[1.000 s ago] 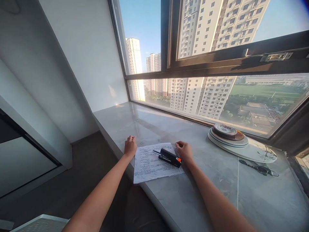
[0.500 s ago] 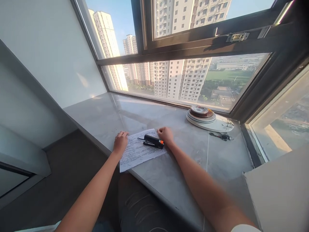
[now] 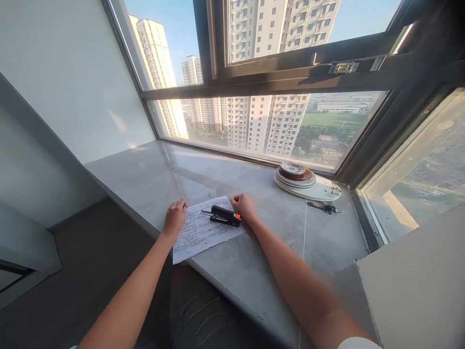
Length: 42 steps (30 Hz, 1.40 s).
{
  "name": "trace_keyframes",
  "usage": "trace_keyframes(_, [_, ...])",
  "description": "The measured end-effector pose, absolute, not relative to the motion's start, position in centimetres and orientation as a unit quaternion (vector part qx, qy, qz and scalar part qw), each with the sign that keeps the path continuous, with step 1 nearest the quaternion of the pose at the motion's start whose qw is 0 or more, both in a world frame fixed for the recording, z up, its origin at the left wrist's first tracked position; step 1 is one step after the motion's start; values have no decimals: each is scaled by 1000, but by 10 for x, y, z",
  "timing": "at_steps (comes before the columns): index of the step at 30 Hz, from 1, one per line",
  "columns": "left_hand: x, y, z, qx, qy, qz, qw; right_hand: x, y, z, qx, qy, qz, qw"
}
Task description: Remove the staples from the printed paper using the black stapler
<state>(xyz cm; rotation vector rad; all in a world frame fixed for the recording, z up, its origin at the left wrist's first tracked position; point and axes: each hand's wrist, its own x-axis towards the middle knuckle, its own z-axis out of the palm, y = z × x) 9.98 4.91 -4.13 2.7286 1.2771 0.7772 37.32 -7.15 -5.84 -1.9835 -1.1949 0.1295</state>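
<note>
Paper (image 3: 194,237) overhangs the sill's (image 3: 256,274) near edge, seemingly steadied by the left hand (image 3: 175,216), bent at its left side, and the right hand (image 3: 243,207), curled beside the stapler (image 3: 224,216) lying on it; whether either grips, I cannot tell. Plates (image 3: 295,177) sit near the far edge.

Head-worn view from above the near edge of the ledge (image 3: 240,266). It faces forward and down, toward the window (image 3: 254,87).

The white paper sheet (image 3: 198,240) between bare left hand (image 3: 175,216) and bare right hand (image 3: 244,205) is printed illegibly small and partly hidden by a black-and-orange stapler (image 3: 224,214); the white right sleeve (image 3: 358,343) is cropped below.
</note>
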Motion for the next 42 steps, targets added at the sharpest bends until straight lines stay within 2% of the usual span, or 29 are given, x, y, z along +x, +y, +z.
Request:
trace_keyframes(5, [98, 52, -46, 874, 408, 263, 7, 371, -72, -57, -772, -469, 58, 425])
trace_keyframes(10, [95, 49, -45, 872, 409, 270, -10, 372, -83, -44, -740, -461, 61, 487])
trace_keyframes(12, [95, 47, -43, 873, 407, 269, -10, 372, -93, -36, -686, -475, 84, 545])
trace_keyframes(15, [96, 46, -42, 876, 402, 266, -1, 369, -106, -27, -532, -558, 180, 610])
trace_keyframes(18, [97, 45, -42, 876, 400, 268, 17, 363, -112, -23, -451, -662, 237, 551])
trace_keyframes(21, [97, 43, -40, 874, 396, 278, 41, 358, -111, -24, -461, -702, 240, 488])
trace_keyframes(26, [97, 38, -30, 861, 394, 306, 104, 358, -107, -29, -496, -689, 237, 472])
trace_keyframes(30, [102, 34, -27, 798, 451, 352, 192, 358, -106, -29, -498, -696, 240, 459])
trace_keyframes(35, [111, 23, -28, 761, 466, 349, 287, 358, -105, -29, -505, -692, 244, 454])
trace_keyframes(42, [116, 12, -17, 793, 410, 331, 305, 360, -103, -32, -502, -694, 248, 452])
